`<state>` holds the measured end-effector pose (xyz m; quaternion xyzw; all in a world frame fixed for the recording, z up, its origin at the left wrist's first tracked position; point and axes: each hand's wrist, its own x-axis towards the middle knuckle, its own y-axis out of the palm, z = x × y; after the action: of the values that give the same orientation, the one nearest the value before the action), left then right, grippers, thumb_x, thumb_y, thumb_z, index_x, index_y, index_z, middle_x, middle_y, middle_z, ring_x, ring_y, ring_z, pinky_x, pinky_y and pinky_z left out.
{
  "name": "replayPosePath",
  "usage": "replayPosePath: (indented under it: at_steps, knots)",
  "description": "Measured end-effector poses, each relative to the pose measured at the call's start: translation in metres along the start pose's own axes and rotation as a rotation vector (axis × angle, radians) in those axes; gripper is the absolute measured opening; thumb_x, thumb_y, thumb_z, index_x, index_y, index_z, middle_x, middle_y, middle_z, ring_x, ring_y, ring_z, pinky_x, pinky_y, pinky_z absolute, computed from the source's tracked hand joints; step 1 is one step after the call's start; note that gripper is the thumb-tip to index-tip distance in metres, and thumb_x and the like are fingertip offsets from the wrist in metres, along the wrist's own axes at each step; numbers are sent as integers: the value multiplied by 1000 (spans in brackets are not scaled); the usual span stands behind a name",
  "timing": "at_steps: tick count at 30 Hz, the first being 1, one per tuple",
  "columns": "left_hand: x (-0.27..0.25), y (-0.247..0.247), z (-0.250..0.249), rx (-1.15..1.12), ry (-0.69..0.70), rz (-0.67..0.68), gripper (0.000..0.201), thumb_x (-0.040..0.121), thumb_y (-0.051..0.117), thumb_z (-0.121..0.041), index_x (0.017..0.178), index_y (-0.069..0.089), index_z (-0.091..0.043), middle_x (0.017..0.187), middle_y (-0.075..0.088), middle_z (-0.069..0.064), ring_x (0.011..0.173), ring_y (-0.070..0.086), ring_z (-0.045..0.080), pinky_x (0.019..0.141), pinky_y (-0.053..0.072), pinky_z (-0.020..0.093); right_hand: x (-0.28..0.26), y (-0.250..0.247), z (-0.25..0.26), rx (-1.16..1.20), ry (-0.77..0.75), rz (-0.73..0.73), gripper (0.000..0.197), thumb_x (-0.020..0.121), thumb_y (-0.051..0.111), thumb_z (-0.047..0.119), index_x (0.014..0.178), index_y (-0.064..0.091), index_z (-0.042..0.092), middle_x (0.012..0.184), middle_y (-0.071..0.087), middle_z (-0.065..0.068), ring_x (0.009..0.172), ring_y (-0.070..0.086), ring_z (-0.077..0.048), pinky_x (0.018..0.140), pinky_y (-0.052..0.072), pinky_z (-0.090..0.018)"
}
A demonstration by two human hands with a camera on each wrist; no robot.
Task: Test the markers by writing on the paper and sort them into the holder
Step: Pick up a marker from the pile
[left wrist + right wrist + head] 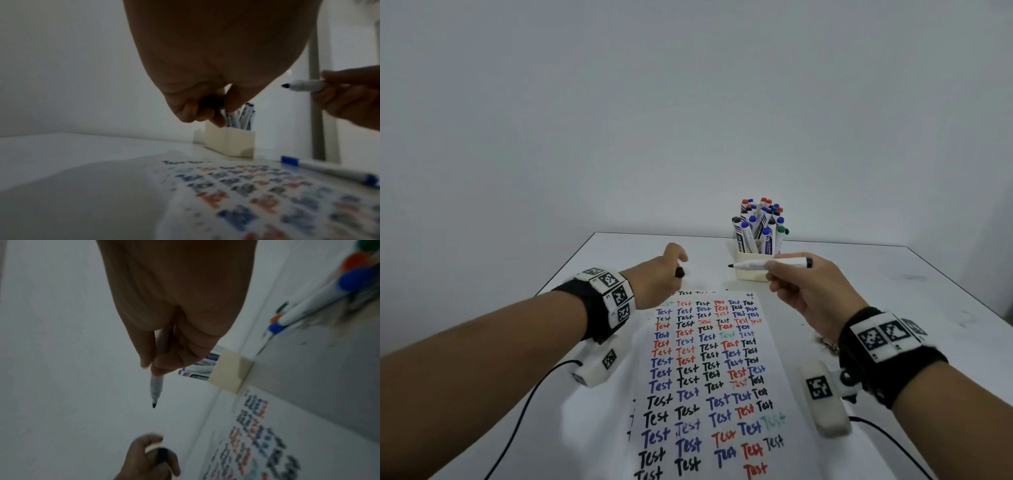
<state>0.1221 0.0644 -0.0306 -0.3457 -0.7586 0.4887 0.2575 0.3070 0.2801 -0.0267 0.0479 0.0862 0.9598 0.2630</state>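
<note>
The right hand (804, 291) is pinching an uncapped black marker (770, 264) between thumb and fingers, holding it in the air above the far end of the paper (709, 377). The marker's long axis is lying almost level and running left to right, with the black tip pointing left toward the other hand and the black end plug sticking out past the fingers on the right. In the right wrist view the barrel is running out along the hand, tip leading.

The left hand (664, 274) is curling its fingers around a small black cap (680, 272), held off the table (893, 291) to the left of the marker tip; tip and cap are apart, with a clear gap between them. In the left wrist view the cap shows as a dark round end among the fingertips.

Just beyond the right hand, the cream holder (751, 270) is standing at the far edge of the paper, a low front section before a taller back one. The back section is packed with upright markers (760, 226), caps of blue, red, black and green pointing up.

The paper is lying lengthwise between the two forearms, covered in rows of the word "Test" in black, blue, red and pale green. The left wrist view shows a blue marker (329, 170) lying flat by the paper's right side. Both wrists are wearing black bands with white coded tags.
</note>
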Motion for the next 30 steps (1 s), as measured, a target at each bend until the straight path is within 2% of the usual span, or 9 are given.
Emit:
replayPosePath:
  at_steps: [3,5,8,11,14,19,25,28,30]
  knots:
    - [11,1,27,156,-64,-16,14,103,49,-20,110,36,-18,97,59,-2,77,55,11,62,40,24,1,-16,-20,126,95,-27,26,91,74,6,115,66,-2,88,74,-16,69,69,-18,59,57,-22]
    - [19,-2,40,195,-106,-2,9,102,51,-19,107,44,-21,106,61,2,88,58,16,73,44,28,2,-21,-33,215,147,-52,21,91,72,7,110,68,0,84,73,-14,64,67,-16,55,56,-20]
    - [30,-5,50,193,-118,-28,8,98,57,-18,106,56,-22,109,64,-2,97,60,17,85,47,29,1,-26,-48,257,174,-70,18,91,71,8,107,69,1,79,72,-12,61,66,-15,52,55,-20]
    - [42,-5,51,248,-102,-36,10,95,61,-18,104,65,-20,104,64,-5,97,58,15,83,43,25,2,-30,-61,303,177,-75,16,89,71,9,103,69,2,81,71,-13,64,68,-18,55,57,-21]
    - [53,-2,51,290,-113,-35,10,93,63,-23,101,69,-22,103,60,-5,96,59,17,86,48,30,3,-33,-66,354,138,-104,11,87,71,8,96,68,4,84,72,-14,69,71,-20,60,59,-23]
    - [65,6,56,291,-161,-9,11,92,66,-29,101,70,-25,105,65,-8,94,57,12,83,46,28,3,-32,-70,246,123,-57,5,91,67,2,95,64,2,89,74,-21,76,75,-26,65,61,-26]
    - [66,5,60,266,-180,6,37,93,62,-46,124,62,-25,117,61,-7,102,53,12,89,42,28,5,-31,-71,285,133,-93,4,97,61,3,102,62,2,101,77,-22,83,77,-28,68,62,-27]
    - [59,8,64,265,-144,22,59,88,61,-62,138,53,-31,135,53,-4,122,49,17,105,41,39,6,-33,-72,261,87,-125,11,98,61,4,106,67,0,95,77,-19,78,75,-22,67,61,-24]
    - [49,11,62,304,-107,71,77,83,57,-74,148,41,-34,151,41,-2,138,36,23,114,33,48,6,-34,-72,233,62,-138,12,98,63,6,107,68,-2,97,76,-21,81,75,-23,69,61,-24]
